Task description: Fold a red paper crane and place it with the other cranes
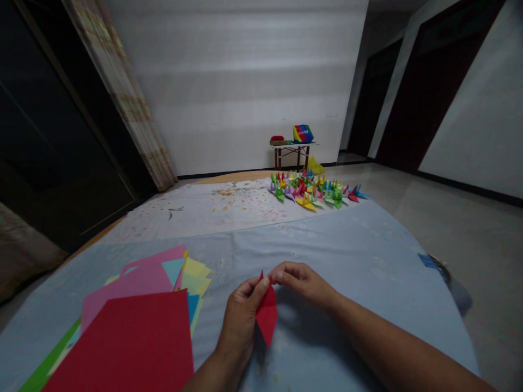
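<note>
A piece of red origami paper [267, 316], folded into a narrow diamond, is held upright just above the blue cloth, its long point downward. My left hand [244, 306] pinches its upper left side between thumb and fingers. At the upper right edge, the fingertips of my right hand [300, 280] are pressed together on the paper near its top. Just what the right fingertips grip is partly hidden. Left of my hands lies a pile of coloured paper, with a large red sheet [126, 343] on top and pink sheets [143, 280] beneath it.
Many folded paper cranes [310, 190] in mixed colours stand at the table's far right. A blue cloth [347, 245] and a white patterned cloth [196, 207] cover the round table. Against the back wall, a small table [292, 146] bears a colourful box [303, 133].
</note>
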`<state>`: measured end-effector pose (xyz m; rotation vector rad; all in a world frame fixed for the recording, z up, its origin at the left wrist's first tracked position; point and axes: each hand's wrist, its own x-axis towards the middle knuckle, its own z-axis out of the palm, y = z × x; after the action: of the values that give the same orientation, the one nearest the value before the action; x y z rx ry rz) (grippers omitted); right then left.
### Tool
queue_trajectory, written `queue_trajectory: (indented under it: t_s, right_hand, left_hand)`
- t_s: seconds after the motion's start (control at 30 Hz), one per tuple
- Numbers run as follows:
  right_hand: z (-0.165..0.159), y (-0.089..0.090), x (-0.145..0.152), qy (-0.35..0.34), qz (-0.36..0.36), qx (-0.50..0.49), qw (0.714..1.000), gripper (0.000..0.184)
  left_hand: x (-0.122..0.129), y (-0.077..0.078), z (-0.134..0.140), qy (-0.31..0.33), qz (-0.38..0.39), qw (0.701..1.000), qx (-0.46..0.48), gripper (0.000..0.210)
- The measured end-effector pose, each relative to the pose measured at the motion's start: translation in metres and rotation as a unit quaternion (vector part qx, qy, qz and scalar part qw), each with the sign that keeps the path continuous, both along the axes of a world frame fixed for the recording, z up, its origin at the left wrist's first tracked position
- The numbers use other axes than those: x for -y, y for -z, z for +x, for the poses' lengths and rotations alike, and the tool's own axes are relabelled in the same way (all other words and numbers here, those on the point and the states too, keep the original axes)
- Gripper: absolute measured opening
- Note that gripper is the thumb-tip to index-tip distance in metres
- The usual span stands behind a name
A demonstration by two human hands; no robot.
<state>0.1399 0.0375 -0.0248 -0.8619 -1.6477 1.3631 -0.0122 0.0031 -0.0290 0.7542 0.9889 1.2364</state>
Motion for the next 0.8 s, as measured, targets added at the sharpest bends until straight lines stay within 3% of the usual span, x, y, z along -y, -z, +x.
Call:
queue_trajectory:
  t_s: [0.33, 0.57, 0.8]
  right_hand:
    - [-0.0042, 0.0042, 0.0031, 0.002, -0.026, 0.003, 1.000, 0.036]
    - [-0.0034, 0.0004, 0.0033, 0.046, 0.027, 0.038, 0.998, 0.030]
    - [-0.0005, -0.0023, 0.0018, 0.048, 0.031, 0.033, 0.998, 0.028]
  left_hand:
    - [-0.0005, 0.0018, 0.0012, 0.003, 0.004, 1.000, 0.001, 0.022]
    - [-0.0013, 0.0050, 0.0003, 0.033, 0.018, 0.999, 0.008, 0.023]
    - [-0.0005, 0.0038, -0.0002, 0.015, -0.004, 1.000, -0.007, 0.024]
